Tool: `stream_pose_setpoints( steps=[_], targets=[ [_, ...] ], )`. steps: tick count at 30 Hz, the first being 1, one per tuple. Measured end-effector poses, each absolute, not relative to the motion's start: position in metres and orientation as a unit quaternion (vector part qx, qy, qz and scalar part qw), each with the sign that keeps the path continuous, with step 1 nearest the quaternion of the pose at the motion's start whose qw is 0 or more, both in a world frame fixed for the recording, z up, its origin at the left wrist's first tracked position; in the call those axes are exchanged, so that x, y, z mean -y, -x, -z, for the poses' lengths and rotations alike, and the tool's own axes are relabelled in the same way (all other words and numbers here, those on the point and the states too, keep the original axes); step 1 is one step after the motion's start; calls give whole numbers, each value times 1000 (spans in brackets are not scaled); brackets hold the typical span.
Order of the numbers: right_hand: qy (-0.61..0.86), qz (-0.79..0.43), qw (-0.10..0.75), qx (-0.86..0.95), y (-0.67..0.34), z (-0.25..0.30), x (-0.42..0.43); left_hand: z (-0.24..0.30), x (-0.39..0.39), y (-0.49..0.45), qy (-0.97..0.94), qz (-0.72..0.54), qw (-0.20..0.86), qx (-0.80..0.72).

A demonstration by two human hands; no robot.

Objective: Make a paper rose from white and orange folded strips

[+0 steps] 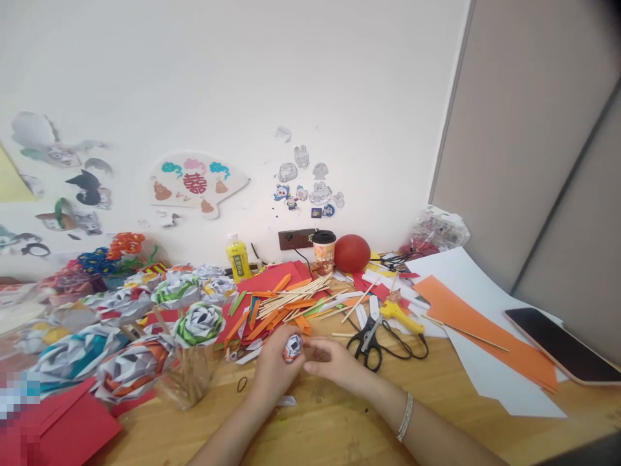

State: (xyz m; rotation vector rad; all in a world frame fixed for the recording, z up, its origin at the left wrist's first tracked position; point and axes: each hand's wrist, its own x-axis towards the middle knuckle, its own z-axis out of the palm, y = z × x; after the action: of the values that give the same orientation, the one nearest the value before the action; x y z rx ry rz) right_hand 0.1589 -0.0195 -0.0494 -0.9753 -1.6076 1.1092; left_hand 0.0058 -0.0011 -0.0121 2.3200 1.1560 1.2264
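Note:
A small round paper flower [292,348], white with some orange and dark folds, sits in my left hand [275,362]. The fingers of that hand are closed around it. Just to the right, my right hand [337,367] reaches toward the flower with bent fingers, thumb and fingertips a little apart. I see nothing held between them, and whether they touch the flower or the left hand is unclear. Close beyond the hands lie orange folded paper strips [276,320] and a pile of thin wooden sticks [297,299]. Black-handled scissors [366,343] lie behind my right wrist.
A yellow glue gun [402,315] with a black cord lies right of the scissors. Larger paper flowers [136,366] and a clear cup [187,382] of sticks fill the left. A yellow bottle [237,259], lidded cup [324,254], red balloon [352,254] and phone [565,343] surround the work.

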Motion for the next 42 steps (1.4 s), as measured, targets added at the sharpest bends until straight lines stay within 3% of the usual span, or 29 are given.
stream_pose_setpoints(
  steps=[4,12,21,26,34,42],
  targets=[
    [403,-480,455,633,-158,47,21,15,-1,-6,-801,-426,145,-395],
    [253,-700,472,473,-154,24,32,14,0,-6,-805,-436,147,-375],
    [301,-677,515,431,-155,23,33,15,6,-9,-816,-403,142,-389],
    [363,-582,528,500,-160,22,30,11,6,-10,-782,-404,253,-402],
    [393,-547,524,521,-169,24,26,20,-8,-10,-555,-410,622,-370],
    [368,-575,529,504,-172,23,24,18,-8,-7,-524,-410,653,-361]
  ],
)
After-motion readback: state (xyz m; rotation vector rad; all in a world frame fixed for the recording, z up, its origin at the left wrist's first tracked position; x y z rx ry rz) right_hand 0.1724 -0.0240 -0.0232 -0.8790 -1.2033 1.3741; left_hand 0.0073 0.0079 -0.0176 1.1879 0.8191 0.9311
